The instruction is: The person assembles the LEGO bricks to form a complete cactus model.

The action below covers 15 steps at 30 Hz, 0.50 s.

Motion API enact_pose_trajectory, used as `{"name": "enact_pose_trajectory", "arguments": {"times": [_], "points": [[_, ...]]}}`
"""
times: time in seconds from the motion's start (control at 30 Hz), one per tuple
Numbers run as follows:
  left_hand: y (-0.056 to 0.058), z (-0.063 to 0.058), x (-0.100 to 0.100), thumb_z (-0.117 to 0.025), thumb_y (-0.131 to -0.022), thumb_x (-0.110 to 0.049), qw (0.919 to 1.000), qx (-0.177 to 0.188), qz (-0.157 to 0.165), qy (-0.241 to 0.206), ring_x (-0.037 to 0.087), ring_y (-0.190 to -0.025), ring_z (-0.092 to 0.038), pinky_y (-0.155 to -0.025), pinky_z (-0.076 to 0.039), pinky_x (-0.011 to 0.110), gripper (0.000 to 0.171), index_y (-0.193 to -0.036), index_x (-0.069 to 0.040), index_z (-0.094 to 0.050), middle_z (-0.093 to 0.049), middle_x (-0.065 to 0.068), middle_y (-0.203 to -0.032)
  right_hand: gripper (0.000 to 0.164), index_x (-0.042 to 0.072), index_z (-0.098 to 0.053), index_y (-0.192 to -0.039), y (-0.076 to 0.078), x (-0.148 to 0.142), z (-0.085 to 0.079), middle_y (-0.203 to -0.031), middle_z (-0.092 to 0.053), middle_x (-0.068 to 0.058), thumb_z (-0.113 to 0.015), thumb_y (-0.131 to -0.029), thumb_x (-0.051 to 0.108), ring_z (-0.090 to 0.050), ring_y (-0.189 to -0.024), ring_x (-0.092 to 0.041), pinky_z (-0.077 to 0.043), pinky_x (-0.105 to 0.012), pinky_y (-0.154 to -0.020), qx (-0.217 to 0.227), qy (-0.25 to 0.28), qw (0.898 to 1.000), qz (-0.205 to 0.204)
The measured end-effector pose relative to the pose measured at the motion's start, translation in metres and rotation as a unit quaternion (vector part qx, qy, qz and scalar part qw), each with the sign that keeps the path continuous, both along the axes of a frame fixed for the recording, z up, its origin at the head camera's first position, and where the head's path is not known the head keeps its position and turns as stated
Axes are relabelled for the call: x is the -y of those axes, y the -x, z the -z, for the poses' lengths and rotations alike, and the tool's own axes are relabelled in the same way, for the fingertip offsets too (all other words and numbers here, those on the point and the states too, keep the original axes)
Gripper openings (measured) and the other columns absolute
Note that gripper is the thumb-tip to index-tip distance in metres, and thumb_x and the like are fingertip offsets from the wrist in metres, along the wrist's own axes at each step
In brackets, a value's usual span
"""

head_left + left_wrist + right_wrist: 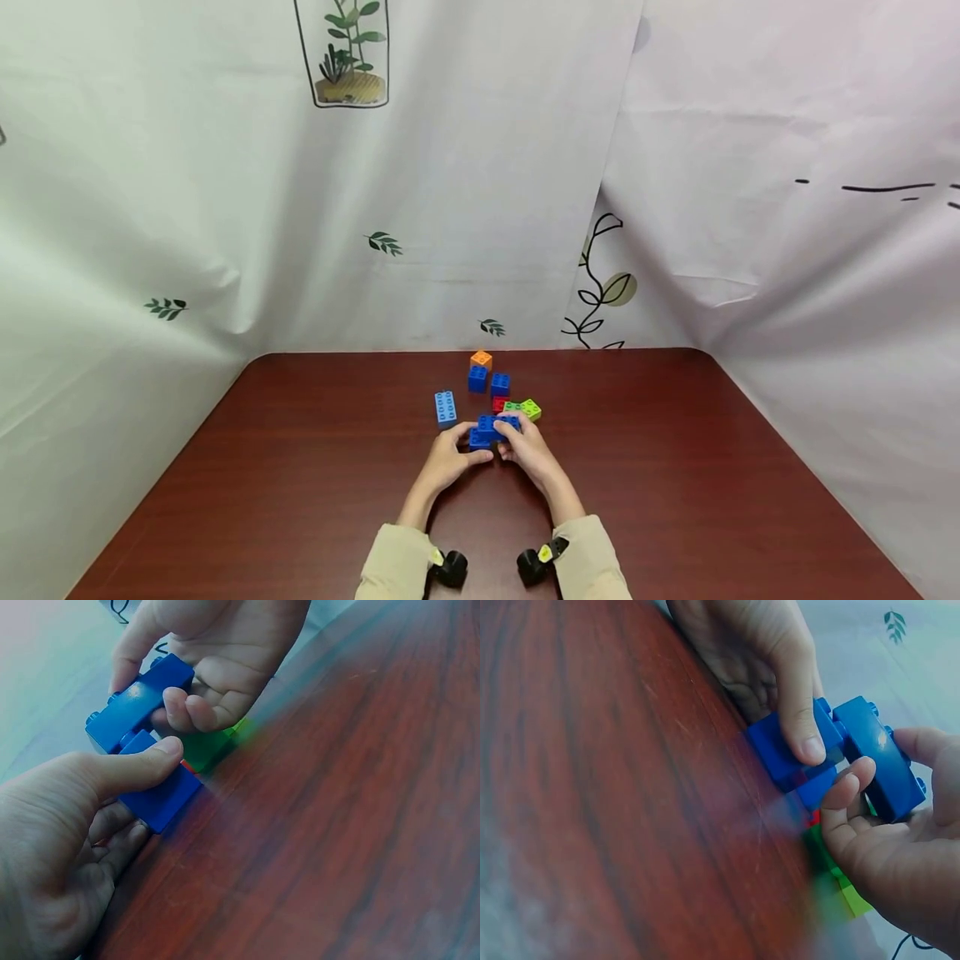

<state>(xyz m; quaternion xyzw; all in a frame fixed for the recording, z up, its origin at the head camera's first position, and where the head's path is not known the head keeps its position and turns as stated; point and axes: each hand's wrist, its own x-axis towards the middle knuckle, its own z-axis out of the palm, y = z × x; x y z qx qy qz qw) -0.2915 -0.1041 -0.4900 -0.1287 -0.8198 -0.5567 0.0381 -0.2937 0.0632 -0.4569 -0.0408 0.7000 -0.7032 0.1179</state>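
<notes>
Close to the table, both hands meet around two blue toy bricks. My left hand (446, 463) pinches the lower blue brick (163, 796), thumb across its near side. Above it sits the upper blue brick (879, 761), a long one shifted toward the right, gripped between the thumb and fingers of my right hand (531, 455). In the right wrist view, studs of the lower brick show at a narrow gap between the two. The right fingers hide part of the upper brick in the head view.
Just beyond the hands stand a red brick (499, 403), a green brick (513, 407) and a lime brick (532, 409). Farther back are two blue bricks (477, 380) and an orange brick (481, 359). A light blue brick (446, 407) lies left on the brown table (300, 483).
</notes>
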Motion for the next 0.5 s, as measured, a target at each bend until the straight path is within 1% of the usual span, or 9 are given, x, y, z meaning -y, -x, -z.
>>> {"name": "enact_pose_trajectory", "arguments": {"times": [0.2, 0.4, 0.5], "points": [[-0.0010, 0.0016, -0.0005, -0.079, -0.081, -0.017, 1.0000, 0.000, 0.002, -0.002, 0.029, -0.099, -0.068, -0.083, -0.055, 0.031, 0.045, -0.119, 0.002, -0.064, -0.070, 0.021, -0.111, 0.041, -0.003, -0.041, -0.132, 0.0001, -0.0023, 0.0039, -0.080, -0.048, -0.001, -0.050, -0.101, 0.022, -0.048, -0.066, -0.009, -0.044, -0.020, -0.063, 0.006, 0.001, 1.000, -0.006], [-0.0004, 0.0020, -0.0003, -0.079, -0.081, -0.016, 0.9999, 0.000, 0.006, -0.011, 0.028, -0.098, -0.067, -0.080, -0.053, 0.023, 0.046, -0.119, 0.005, -0.062, -0.070, 0.021, -0.110, 0.047, -0.004, -0.040, -0.137, 0.0016, -0.0054, 0.0066, -0.083, -0.050, 0.000, -0.051, -0.101, 0.025, -0.049, -0.068, -0.007, -0.045, -0.018, -0.065, 0.012, 0.001, 0.998, -0.059], [-0.0002, 0.0018, 0.0000, -0.079, -0.081, -0.017, 0.9999, 0.000, 0.006, -0.009, 0.027, -0.097, -0.067, -0.079, -0.052, 0.021, 0.047, -0.118, 0.005, -0.062, -0.069, 0.021, -0.109, 0.048, -0.004, -0.042, -0.136, 0.0018, -0.0051, 0.0054, -0.081, -0.051, 0.001, -0.052, -0.101, 0.027, -0.048, -0.067, -0.007, -0.045, -0.018, -0.064, 0.008, -0.008, 0.998, -0.067]]}}
